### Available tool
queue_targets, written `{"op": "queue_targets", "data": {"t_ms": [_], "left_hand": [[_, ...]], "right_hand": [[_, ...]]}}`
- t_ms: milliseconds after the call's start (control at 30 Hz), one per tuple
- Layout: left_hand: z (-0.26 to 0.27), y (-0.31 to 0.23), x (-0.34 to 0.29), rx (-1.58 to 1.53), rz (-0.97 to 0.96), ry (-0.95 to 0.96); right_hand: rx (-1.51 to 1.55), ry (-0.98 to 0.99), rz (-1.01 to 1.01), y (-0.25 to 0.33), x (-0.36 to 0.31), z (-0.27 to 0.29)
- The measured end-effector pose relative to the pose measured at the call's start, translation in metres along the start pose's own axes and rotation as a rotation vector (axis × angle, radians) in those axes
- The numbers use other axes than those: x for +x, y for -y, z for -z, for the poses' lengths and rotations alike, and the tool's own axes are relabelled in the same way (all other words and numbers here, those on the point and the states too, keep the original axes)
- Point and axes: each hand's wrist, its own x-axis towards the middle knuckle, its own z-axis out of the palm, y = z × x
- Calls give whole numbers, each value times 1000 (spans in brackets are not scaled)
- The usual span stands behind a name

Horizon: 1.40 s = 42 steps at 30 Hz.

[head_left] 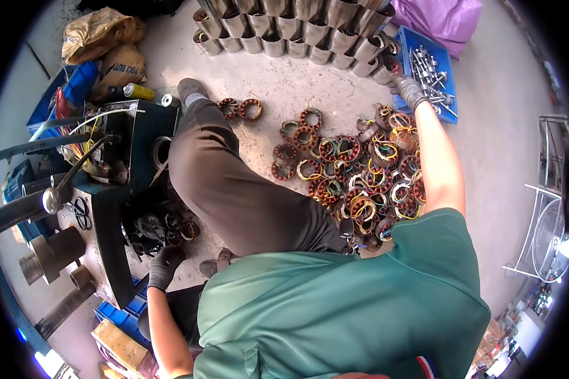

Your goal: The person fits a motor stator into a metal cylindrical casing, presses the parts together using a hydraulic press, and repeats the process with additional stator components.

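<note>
My right hand (408, 91), in a grey glove, reaches out to the right end of a stack of metal cylinders. Its fingers are closed at the edge of the nearest metal cylinder (382, 75). My left hand (165, 266), in a dark glove, is low beside the bench, close to a few copper-wound stators (188, 230) in shadow. Its fingertips blend into the dark, so what they touch is hidden. A large pile of wound stators (363, 205) with coloured wires lies on the floor between my leg and right arm.
A blue crate (450, 111) of metal shafts stands beside my right hand, with a purple sack (446, 22) behind. At left is a machine (148, 120) with long levers. Two stators (251, 109) lie near my foot. A white-framed fan (545, 243) stands far right.
</note>
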Motion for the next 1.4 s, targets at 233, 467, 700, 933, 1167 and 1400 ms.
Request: {"op": "queue_targets", "data": {"t_ms": [233, 467, 700, 933, 1167, 1400], "left_hand": [[3, 16, -4, 61, -68, 3], [6, -23, -15, -97, 99, -45], [6, -22, -24, -194, -4, -83], [3, 1, -35, -154, -55, -138], [9, 3, -43, -142, -67, -193], [8, -29, -19, -148, -150, -165]], "right_hand": [[-353, 86, 340, 10, -136, -51], [-724, 412, 600, 41, -242, -148], [-1093, 793, 465, 7, -242, -203], [-1363, 728, 377, 66, -216, -157], [-1932, 1025, 670, 60, -253, -151], [-1736, 715, 933, -19, -242, -134]]}}
